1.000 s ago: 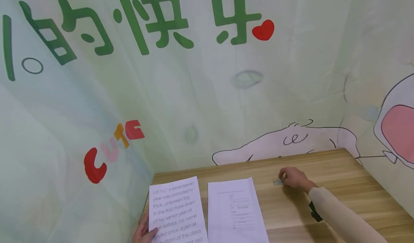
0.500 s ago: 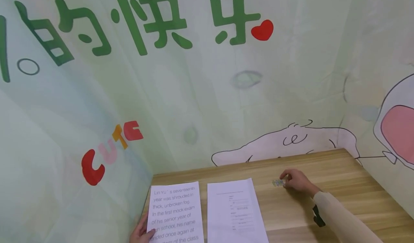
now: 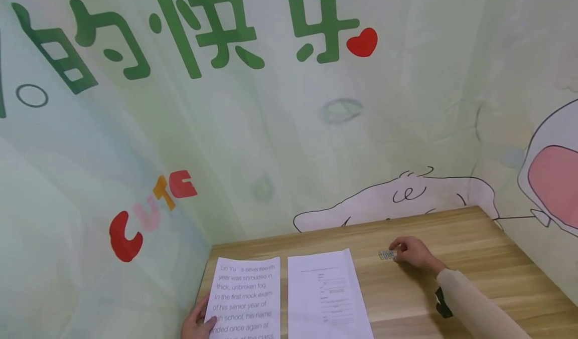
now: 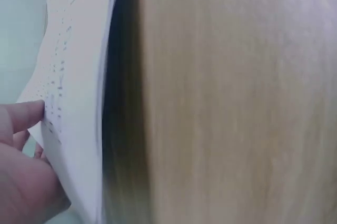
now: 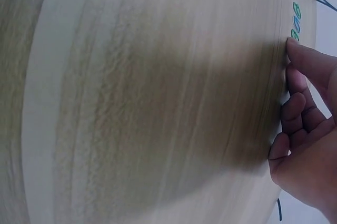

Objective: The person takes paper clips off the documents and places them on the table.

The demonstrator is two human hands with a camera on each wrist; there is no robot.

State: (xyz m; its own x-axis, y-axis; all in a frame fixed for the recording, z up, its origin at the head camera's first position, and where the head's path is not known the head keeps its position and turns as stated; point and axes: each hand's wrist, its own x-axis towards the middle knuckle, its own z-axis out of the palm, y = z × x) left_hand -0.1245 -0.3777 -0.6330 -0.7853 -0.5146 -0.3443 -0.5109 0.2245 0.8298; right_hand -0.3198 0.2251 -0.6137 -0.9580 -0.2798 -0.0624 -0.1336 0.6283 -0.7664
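My left hand (image 3: pixel 195 321) grips the left edge of some printed sheets of paper (image 3: pixel 246 299), thumb on the text side. Seen from the left wrist, these sheets (image 4: pixel 79 76) stand tilted above the table, with layered edges. On the table's right half, my right hand (image 3: pixel 416 255) is at the right end of a short row of coloured paper clips (image 3: pixel 385 255), thumb and forefinger curled about the end clip. In the right wrist view, green and blue paper clips (image 5: pixel 296 19) lie just past a fingertip; the other fingers are bent.
Another printed sheet (image 3: pixel 327 294) lies flat on the wooden table (image 3: pixel 393 299), between the held sheets and the paper clips. Printed fabric walls (image 3: pixel 271 153) rise behind the table and along both sides.
My right hand has shifted slightly right along the paper clip row, uncovering more of it. The sheets in my left hand have turned a little and sunk lower.
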